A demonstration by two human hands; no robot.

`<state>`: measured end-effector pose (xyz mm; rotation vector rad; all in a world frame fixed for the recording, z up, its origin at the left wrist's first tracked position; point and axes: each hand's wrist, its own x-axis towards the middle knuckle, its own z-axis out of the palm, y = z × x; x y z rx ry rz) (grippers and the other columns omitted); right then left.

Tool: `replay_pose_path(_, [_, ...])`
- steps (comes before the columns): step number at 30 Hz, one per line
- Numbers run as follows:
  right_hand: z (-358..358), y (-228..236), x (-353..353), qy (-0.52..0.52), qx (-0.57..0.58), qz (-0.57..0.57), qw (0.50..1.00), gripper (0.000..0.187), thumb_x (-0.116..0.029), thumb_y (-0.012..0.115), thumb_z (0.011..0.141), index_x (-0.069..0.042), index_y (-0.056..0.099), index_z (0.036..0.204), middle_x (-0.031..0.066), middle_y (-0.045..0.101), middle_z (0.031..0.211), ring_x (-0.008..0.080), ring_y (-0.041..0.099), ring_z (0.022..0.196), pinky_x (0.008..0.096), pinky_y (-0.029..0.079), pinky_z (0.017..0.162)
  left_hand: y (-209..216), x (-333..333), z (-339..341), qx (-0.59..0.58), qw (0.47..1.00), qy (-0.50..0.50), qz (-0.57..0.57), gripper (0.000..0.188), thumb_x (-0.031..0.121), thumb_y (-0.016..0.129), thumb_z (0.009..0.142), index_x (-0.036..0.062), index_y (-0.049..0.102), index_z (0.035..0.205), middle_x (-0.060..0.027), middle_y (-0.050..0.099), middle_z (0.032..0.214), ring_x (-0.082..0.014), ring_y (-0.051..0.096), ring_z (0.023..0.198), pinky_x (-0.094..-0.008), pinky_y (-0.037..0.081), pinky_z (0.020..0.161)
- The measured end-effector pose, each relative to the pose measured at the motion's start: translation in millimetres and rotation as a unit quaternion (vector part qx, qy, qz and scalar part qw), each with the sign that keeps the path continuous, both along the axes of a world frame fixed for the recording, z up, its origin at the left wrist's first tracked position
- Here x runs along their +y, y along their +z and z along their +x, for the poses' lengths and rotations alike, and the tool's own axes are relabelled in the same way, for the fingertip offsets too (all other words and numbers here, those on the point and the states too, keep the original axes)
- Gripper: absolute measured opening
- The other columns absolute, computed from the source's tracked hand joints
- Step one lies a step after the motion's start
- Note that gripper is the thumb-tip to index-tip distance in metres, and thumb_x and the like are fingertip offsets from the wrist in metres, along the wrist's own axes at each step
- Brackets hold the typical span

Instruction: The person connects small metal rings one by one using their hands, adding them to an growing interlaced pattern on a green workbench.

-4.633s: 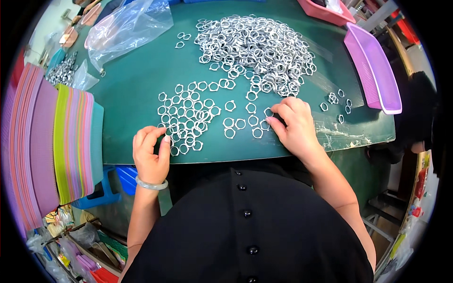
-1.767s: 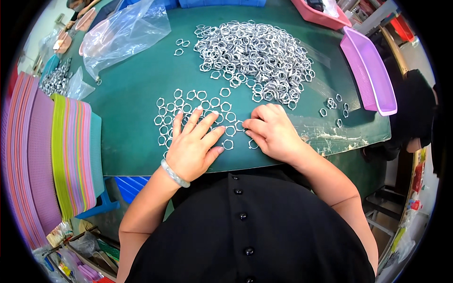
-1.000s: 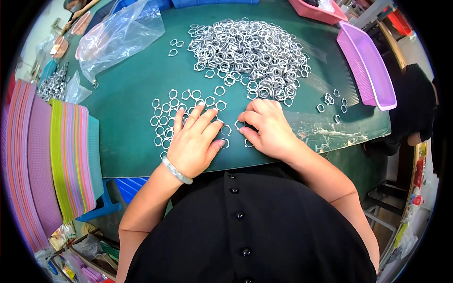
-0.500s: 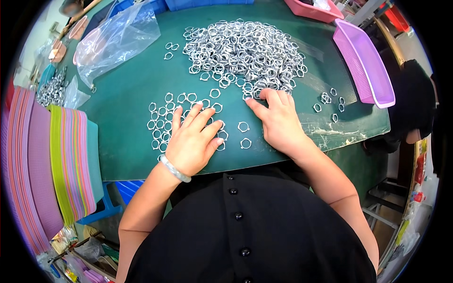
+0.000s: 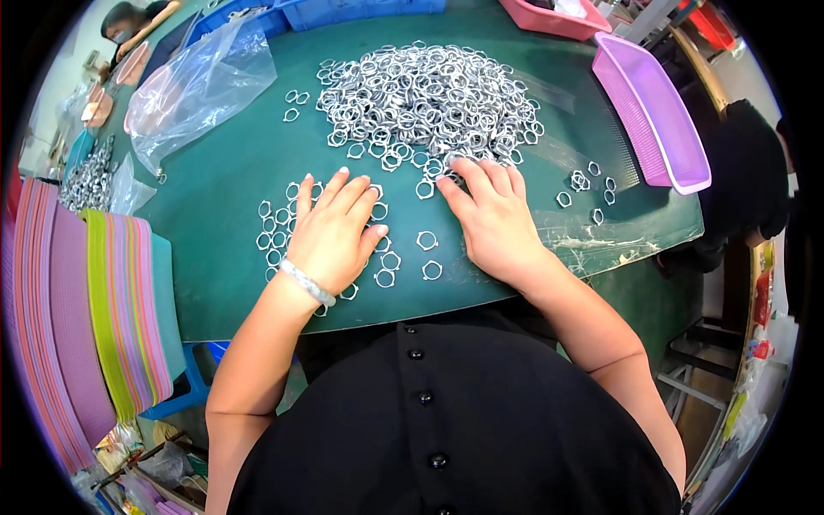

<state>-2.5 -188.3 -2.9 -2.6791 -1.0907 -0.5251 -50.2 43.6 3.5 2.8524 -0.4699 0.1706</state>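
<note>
A large heap of thin silver metal rings with small outer lugs (image 5: 429,99) lies on the green table toward the far side. At the heap's near edge is my right hand (image 5: 495,215), its fingers bent, thumb and forefinger closed in on a ring; part of that ring is hidden. To the left, my left hand (image 5: 333,232) lies spread and flat, palm down, over a single layer of rings (image 5: 276,225), covering some of them. A pale bracelet (image 5: 307,283) circles my left wrist. Two loose rings (image 5: 429,256) sit between the hands.
Several stray rings (image 5: 598,190) lie right, near a purple basket (image 5: 657,120). Clear plastic bag (image 5: 202,90) lies far left. Nested coloured baskets (image 5: 129,309) stand left. A pink tray (image 5: 554,21) and blue bins (image 5: 360,10) line the back. Another person (image 5: 129,26) is far left.
My whole view has shifted a little. Both hands have moved slightly away from me, the left farther over the spread rings, the right farther into the heap's near edge, thumb and forefinger closer together.
</note>
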Motion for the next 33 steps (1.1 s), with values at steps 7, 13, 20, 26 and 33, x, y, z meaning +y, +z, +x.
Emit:
replay_pose_path(7, [1,6,-9,0.074,0.071,-0.029,0.994,0.032,-0.008,0.059,0.08,-0.008,0.064,0.112,0.0117,0.054,0.126,0.0328,0.045,0.121,0.0509,0.03,0.103,4,2,-8,-0.027,0.999,-0.036,-0.008,0.034,0.021,0.068,0.083,0.0062,0.063,0.113,-0.0125,0.057,0.124,-0.0338,0.047,0.126,-0.0565,0.023,0.109])
replay_pose_path(13, [5,6,-13,0.084,0.12,0.13,0.981,0.022,-0.006,0.061,0.076,-0.006,0.068,0.097,0.0118,0.058,0.117,0.0316,0.049,0.115,0.0469,0.035,0.099,6,-14,0,-0.02,0.999,-0.035,-0.029,0.035,0.019,0.065,0.085,0.0107,0.061,0.118,-0.013,0.051,0.132,-0.0342,0.041,0.131,-0.0559,0.023,0.11])
replay_pose_path(20, [0,4,-22,0.079,0.116,0.109,0.984,0.018,-0.006,0.065,0.076,-0.006,0.066,0.094,0.0111,0.056,0.117,0.033,0.048,0.116,0.0456,0.037,0.098,2,-13,0,0.007,0.999,-0.046,-0.021,0.031,0.017,0.064,0.085,0.0106,0.062,0.116,-0.0121,0.052,0.131,-0.0342,0.041,0.131,-0.0554,0.023,0.11])
replay_pose_path(26, [0,5,-22,0.091,0.137,0.11,0.98,0.021,-0.005,0.068,0.076,-0.007,0.064,0.097,0.0103,0.055,0.121,0.0346,0.047,0.118,0.0467,0.036,0.099,6,-17,5,-0.013,0.995,-0.047,-0.086,0.028,0.011,0.064,0.083,0.0094,0.064,0.111,-0.0115,0.056,0.121,-0.0333,0.049,0.121,-0.0513,0.03,0.106])
replay_pose_path(33, [-2,2,-7,0.077,0.081,0.078,0.991,0.026,-0.019,0.068,0.08,-0.01,0.067,0.104,0.0119,0.053,0.123,0.0328,0.043,0.12,0.0504,0.032,0.1,-4,-24,29,-0.067,0.991,-0.069,-0.09,0.027,0.003,0.065,0.079,0.0079,0.068,0.105,-0.0106,0.059,0.108,-0.029,0.056,0.105,-0.0432,0.038,0.097])
